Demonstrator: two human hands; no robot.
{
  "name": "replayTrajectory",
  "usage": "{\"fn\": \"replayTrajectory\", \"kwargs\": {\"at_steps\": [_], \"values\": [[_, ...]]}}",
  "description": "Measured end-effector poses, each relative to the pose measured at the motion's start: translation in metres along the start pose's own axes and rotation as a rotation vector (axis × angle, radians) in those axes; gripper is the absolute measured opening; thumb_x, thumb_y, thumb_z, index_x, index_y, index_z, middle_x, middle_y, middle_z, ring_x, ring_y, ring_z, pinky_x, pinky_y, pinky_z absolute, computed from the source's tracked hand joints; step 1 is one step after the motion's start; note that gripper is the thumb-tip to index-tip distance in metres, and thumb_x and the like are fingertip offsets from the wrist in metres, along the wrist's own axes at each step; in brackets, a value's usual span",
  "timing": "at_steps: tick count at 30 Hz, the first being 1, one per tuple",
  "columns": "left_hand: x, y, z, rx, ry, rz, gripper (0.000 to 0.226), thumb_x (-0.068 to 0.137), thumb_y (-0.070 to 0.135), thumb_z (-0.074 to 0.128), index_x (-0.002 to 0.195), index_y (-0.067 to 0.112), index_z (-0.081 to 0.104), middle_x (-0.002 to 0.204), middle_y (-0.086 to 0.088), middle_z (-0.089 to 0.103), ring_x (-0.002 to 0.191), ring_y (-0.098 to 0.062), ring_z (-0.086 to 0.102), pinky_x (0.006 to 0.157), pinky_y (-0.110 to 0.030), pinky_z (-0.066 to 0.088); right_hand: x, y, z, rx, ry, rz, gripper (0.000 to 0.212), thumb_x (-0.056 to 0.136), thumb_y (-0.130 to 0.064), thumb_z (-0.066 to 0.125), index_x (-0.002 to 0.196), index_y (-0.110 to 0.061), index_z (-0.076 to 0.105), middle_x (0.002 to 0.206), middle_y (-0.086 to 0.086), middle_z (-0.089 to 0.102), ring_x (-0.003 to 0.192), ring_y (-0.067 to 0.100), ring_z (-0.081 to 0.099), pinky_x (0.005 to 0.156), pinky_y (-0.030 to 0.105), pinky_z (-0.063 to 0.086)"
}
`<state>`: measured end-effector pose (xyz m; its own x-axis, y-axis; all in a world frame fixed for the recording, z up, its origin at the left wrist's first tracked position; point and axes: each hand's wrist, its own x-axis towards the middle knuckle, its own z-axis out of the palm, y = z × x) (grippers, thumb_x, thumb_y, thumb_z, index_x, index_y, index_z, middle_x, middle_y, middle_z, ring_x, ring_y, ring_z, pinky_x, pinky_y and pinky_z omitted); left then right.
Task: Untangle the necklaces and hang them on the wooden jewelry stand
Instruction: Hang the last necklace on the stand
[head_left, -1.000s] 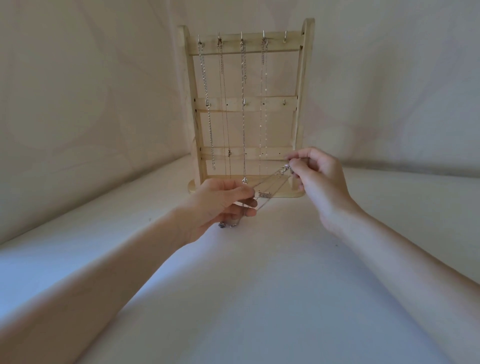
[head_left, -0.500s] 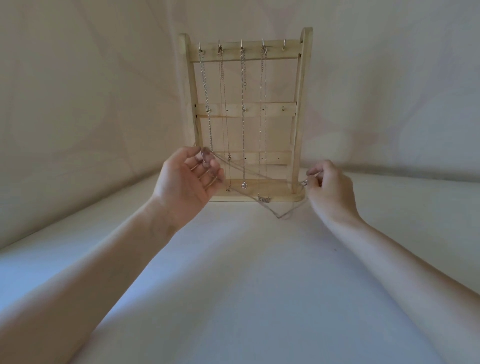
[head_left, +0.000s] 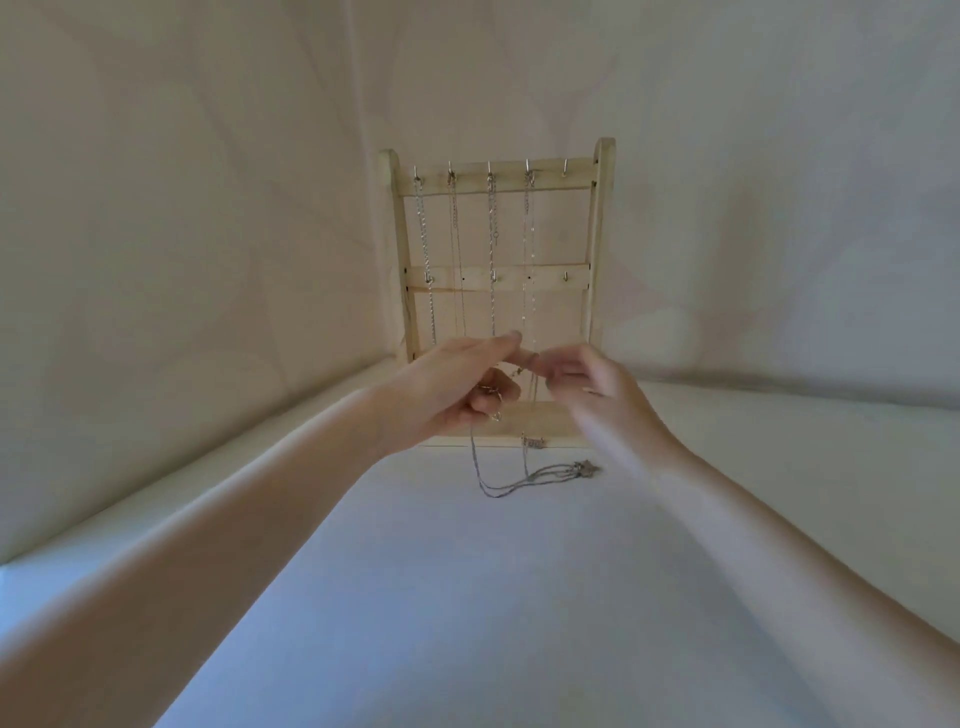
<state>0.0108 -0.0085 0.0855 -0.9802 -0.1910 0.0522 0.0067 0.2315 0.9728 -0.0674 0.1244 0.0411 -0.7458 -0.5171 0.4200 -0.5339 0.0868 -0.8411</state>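
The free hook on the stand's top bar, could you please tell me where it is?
In the head view, the free hook sits at the right end of the wooden stand's top bar, beside the right upright and right of the four hooks carrying hanging necklaces.

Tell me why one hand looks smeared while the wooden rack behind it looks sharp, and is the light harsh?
Head view: the right hand is motion-blurred, its fingers streaked; the left hand, gripping the loose necklace, is crisper. The wooden jewelry stand is fairly sharp. Lighting is dim and soft, with no glare and only faint shadows on the white surface. The wide lens stretches both forearms towards the corners.
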Motion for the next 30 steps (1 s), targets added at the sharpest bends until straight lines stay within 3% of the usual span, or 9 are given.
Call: {"fn": "replayTrajectory", "kwargs": {"at_steps": [3, 6, 9, 12, 17, 20, 25, 28, 30], "values": [[0.009, 0.024, -0.001, 0.06, 0.004, -0.023, 0.036, 0.098, 0.036, 0.04, 0.094, 0.015, 0.067, 0.056, 0.002, 0.048, 0.042, -0.007, 0.03, 0.038, -0.015, 0.027, 0.004, -0.018, -0.003, 0.45, -0.154, 0.102, 0.018, 0.094, -0.006, 0.044, 0.105, -0.008, 0.058, 0.093, 0.003, 0.065, 0.081, 0.015, 0.062, 0.084, 0.026, 0.046], [0.018, 0.043, -0.004, 0.199, -0.027, -0.014, 0.035, 0.098, 0.035, 0.041, 0.104, 0.012, 0.067, 0.055, 0.004, 0.046, 0.041, -0.006, 0.029, 0.038, -0.015, 0.026, 0.013, -0.03, -0.013, 0.554, -0.157, 0.154, 0.018, 0.088, -0.003, 0.054, 0.104, -0.009, 0.06, 0.077, 0.0, 0.055, 0.065, 0.012, 0.048, 0.065, 0.025, 0.042], [0.031, 0.063, -0.005, 0.197, 0.017, 0.057, 0.028, 0.097, 0.025, 0.044, 0.1, 0.009, 0.067, 0.059, 0.002, 0.047, 0.041, -0.005, 0.033, 0.04, -0.014, 0.028, 0.034, -0.053, -0.028, 0.272, -0.021, 0.095, 0.011, 0.083, -0.009, 0.062, 0.094, -0.009, 0.064, 0.065, -0.003, 0.049, 0.061, 0.012, 0.042, 0.058, 0.022, 0.032], [0.042, 0.085, -0.006, 0.101, 0.092, 0.168, 0.017, 0.093, 0.014, 0.05, 0.09, 0.01, 0.065, 0.062, 0.0, 0.051, 0.043, -0.005, 0.039, 0.042, -0.014, 0.032, 0.06, -0.077, -0.046, 0.008, 0.181, -0.003, 0.006, 0.08, -0.014, 0.067, 0.086, -0.013, 0.068, 0.067, -0.004, 0.056, 0.067, 0.01, 0.053, 0.058, 0.017, 0.038], [0.056, 0.097, -0.013, 0.108, 0.184, 0.292, 0.013, 0.091, 0.009, 0.054, 0.088, 0.006, 0.066, 0.061, 0.002, 0.046, 0.043, -0.002, 0.039, 0.044, -0.012, 0.034, 0.085, -0.095, -0.072, -0.166, 0.274, -0.102, 0.005, 0.08, -0.013, 0.068, 0.075, -0.016, 0.068, 0.066, -0.012, 0.056, 0.063, -0.002, 0.049, 0.049, -0.001, 0.034], [0.063, 0.098, -0.013, 0.27, 0.236, 0.305, 0.018, 0.091, 0.016, 0.055, 0.087, 0.009, 0.071, 0.059, 0.003, 0.038, 0.052, -0.007, 0.036, 0.052, -0.015, 0.032, 0.1, -0.102, -0.074, -0.183, 0.349, -0.142, 0.003, 0.08, -0.01, 0.067, 0.078, -0.01, 0.069, 0.063, -0.008, 0.054, 0.06, 0.0, 0.047, 0.048, 0.001, 0.034], [0.075, 0.101, -0.008, 0.144, 0.321, 0.33, 0.02, 0.092, 0.01, 0.05, 0.083, 0.007, 0.068, 0.056, 0.002, 0.038, 0.037, -0.002, 0.033, 0.04, -0.013, 0.027, 0.129, -0.113, -0.068, -0.195, 0.458, -0.225, 0.005, 0.083, -0.01, 0.064, 0.079, -0.011, 0.068, 0.066, -0.01, 0.055, 0.063, 0.004, 0.052, 0.055, 0.005, 0.038], [0.083, 0.1, -0.007, 0.204, 0.366, 0.345, 0.021, 0.092, 0.011, 0.05, 0.081, 0.009, 0.069, 0.056, 0.001, 0.044, 0.049, -0.009, 0.037, 0.049, -0.021, 0.03, 0.142, -0.109, -0.065, -0.247, 0.488, -0.192, 0.006, 0.083, -0.01, 0.062, 0.079, -0.012, 0.067, 0.073, -0.004, 0.06, 0.074, 0.015, 0.057, 0.07, 0.024, 0.047], [0.088, 0.098, -0.007, 0.249, 0.389, 0.352, 0.022, 0.089, 0.01, 0.052, 0.076, 0.012, 0.068, 0.056, 0.002, 0.048, 0.052, -0.012, 0.038, 0.053, -0.025, 0.031, 0.146, -0.107, -0.064, -0.302, 0.505, -0.19, 0.008, 0.084, -0.009, 0.059, 0.08, -0.01, 0.066, 0.08, 0.003, 0.063, 0.078, 0.02, 0.059, 0.072, 0.03, 0.049]]}}
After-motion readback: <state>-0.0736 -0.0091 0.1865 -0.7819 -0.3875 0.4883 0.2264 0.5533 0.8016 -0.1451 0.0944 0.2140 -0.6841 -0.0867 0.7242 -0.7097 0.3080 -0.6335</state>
